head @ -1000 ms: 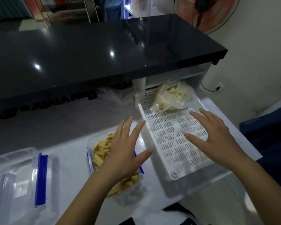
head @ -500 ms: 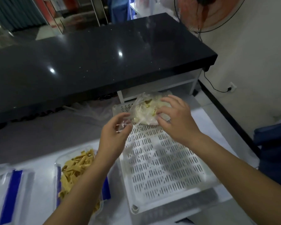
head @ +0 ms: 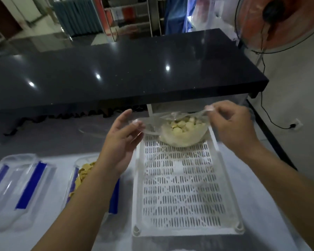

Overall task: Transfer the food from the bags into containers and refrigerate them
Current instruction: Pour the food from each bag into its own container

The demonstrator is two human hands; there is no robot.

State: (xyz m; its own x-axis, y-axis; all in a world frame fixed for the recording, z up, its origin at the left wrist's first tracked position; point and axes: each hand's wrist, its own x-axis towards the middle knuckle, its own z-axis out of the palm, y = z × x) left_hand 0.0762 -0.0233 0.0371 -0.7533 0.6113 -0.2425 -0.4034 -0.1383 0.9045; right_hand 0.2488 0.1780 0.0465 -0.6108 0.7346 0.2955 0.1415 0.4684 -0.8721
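A clear plastic bag [head: 183,132] of pale yellow food pieces sits at the far end of a white slotted tray [head: 181,187]. My left hand [head: 121,140] pinches the bag's left edge and my right hand [head: 230,122] pinches its right edge, stretching the mouth wide. A clear container [head: 81,175] with blue clips holds yellow food strips; my left forearm hides most of it.
A clear lid with blue clips [head: 20,189] lies at the left on the white table [head: 261,205]. A raised black counter [head: 116,73] runs across the back. An orange fan [head: 279,20] stands at the upper right, near a wall socket [head: 295,123].
Both hands went from hovering over the tray to the bag, took hold of its edges and pulled the mouth apart. The camera view shifted forward.
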